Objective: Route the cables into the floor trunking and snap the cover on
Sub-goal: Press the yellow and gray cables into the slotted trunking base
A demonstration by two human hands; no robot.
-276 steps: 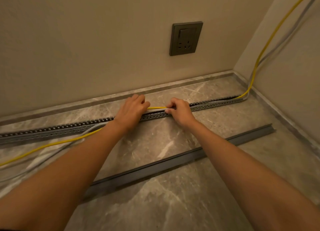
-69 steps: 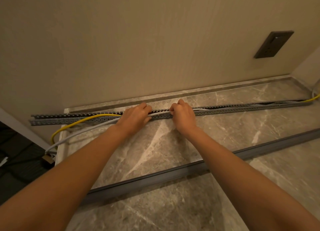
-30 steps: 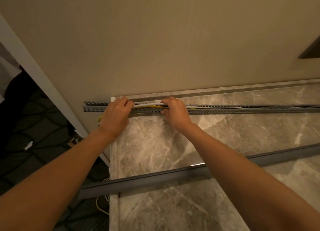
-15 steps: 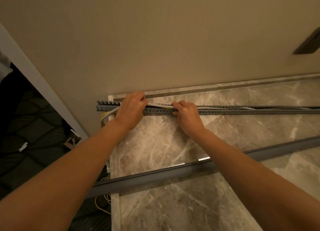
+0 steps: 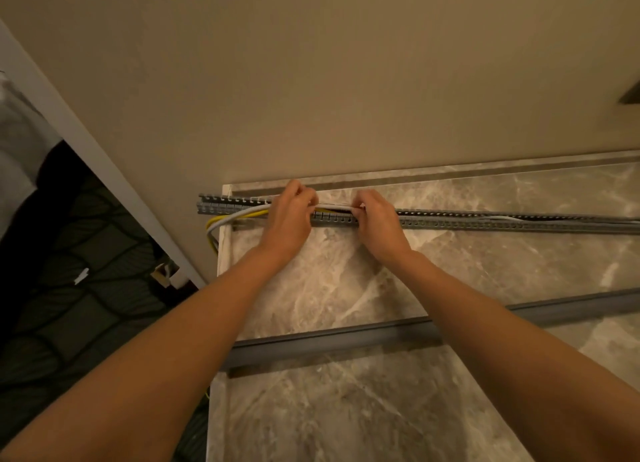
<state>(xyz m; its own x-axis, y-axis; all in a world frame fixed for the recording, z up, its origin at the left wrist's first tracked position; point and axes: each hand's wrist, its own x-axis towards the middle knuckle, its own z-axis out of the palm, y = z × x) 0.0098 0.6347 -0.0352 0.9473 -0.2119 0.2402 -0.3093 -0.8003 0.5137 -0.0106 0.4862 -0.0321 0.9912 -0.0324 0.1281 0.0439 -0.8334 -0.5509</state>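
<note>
Right, both of your hands are at the left end of the trunking (image 5: 485,221), the slotted grey channel lying on the marble floor (image 5: 346,285) close to the foot of the wall (image 5: 311,81). Your left hand (image 5: 289,219) is curled over the channel's top. Its fingers close round the white cable (image 5: 334,205), but whether they also hold the yellow cable (image 5: 256,214) cannot be told from here. Your right hand (image 5: 377,226), just beside it, pinches the same white cable between thumb and fingertips. The short stretch between your hands rides above the slot rather than down in it. Past your right hand the white cable lies inside the channel. Left of your left hand, both cables spill out over the channel's near wall and loop down past the floor's edge.

The cover (image 5: 346,344) lies loose on the floor nearer to you, well apart from the trunking and roughly parallel to it. Your forearms cross over it and hide parts of its length.

Around you, a white door frame (image 5: 86,157) slants down the left side. Beyond it is a dark patterned carpet (image 5: 69,306) with a small white scrap (image 5: 82,276) on it. A dark wall plate (image 5: 632,96) (cut off by the right edge) sits on the wall.
</note>
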